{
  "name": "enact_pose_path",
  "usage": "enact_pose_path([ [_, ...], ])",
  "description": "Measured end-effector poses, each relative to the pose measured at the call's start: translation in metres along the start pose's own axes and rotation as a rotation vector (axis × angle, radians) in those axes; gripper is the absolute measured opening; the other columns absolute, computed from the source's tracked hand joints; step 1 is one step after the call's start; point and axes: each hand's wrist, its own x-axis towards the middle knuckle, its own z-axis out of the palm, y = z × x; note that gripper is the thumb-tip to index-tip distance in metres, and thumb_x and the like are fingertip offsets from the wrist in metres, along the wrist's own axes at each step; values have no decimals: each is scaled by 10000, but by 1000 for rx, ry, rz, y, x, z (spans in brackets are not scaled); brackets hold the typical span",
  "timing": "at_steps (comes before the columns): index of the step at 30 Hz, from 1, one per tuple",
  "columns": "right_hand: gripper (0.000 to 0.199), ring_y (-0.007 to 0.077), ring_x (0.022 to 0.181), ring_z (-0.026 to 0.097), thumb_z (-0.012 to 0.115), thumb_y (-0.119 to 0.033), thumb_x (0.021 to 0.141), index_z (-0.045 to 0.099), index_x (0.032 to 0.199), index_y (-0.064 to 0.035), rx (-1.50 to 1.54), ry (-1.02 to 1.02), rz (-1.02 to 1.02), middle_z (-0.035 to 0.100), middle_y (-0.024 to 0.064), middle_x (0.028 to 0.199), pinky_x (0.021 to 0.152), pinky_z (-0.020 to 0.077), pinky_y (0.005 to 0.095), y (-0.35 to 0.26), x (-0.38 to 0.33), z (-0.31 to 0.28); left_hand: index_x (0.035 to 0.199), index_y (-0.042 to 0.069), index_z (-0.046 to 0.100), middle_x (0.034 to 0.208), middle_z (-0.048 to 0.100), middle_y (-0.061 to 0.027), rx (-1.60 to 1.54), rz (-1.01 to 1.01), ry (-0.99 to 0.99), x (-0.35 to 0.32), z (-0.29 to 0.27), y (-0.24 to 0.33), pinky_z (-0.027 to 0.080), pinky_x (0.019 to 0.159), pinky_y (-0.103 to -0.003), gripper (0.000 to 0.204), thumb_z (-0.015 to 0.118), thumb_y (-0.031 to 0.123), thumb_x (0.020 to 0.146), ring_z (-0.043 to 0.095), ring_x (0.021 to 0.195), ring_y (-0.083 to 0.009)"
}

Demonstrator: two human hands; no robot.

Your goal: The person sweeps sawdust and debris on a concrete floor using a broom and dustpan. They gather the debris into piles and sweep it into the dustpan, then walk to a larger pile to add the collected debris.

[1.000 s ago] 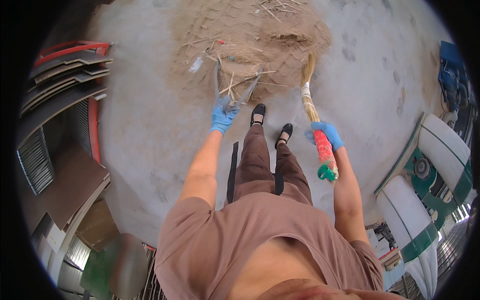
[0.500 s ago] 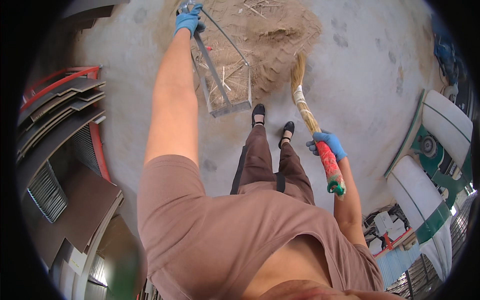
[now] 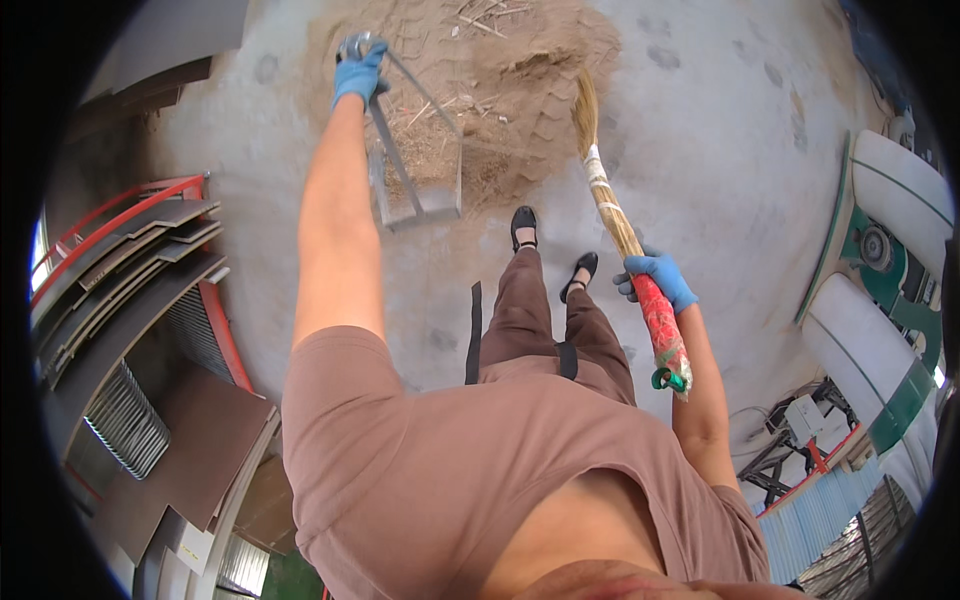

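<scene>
My left hand (image 3: 358, 72), in a blue glove, is closed round the top of the handle of a metal dustpan (image 3: 435, 205) at the upper left. Sawdust and some thin wood scraps lie in and around the pan. On the right, my right hand (image 3: 658, 278), also gloved in blue, grips a straw broom (image 3: 618, 225) by its red-wrapped handle, which ends in green at my side. The broom's bristles point away from me, at the edge of a brown sawdust pile (image 3: 530, 120) on the grey floor.
Brown panels on a red-framed rack (image 3: 190, 190) stand at the left. Green-and-white machinery with rolls (image 3: 850, 320) lines the right side. Thin wood sticks (image 3: 490, 15) lie at the far end of the pile. My black shoes (image 3: 524, 228) are just short of the sawdust.
The dustpan has shifted left with my left hand, and its sticks show less. The broom's bristle end has moved slightly left and away; both hands keep their grips.
</scene>
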Motion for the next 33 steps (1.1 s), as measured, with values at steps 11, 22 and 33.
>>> enact_pose_path([
  [11,540,219,603,659,619,-140,859,464,1356,4,142,7,-24,673,182,833,505,531,311,103,-43,-63,947,-1,609,651,648,-161,89,51,181,-113,-13,47,517,496,-382,585,754,543,786,650,530,-265],
  [22,333,239,612,660,649,-177,853,592,1076,64,340,-3,-184,674,181,819,504,540,351,288,-95,-208,1356,28,512,1380,515,-247,179,-80,-2,-281,41,31,471,988,-435,724,643,531,852,554,1221,-364],
  [33,341,333,635,694,623,-63,833,566,1133,90,632,38,-311,665,256,848,556,589,403,472,-96,-406,1114,63,583,843,647,-144,-409,202,54,-463,164,191,546,474,-407,587,604,602,882,659,524,-294],
])
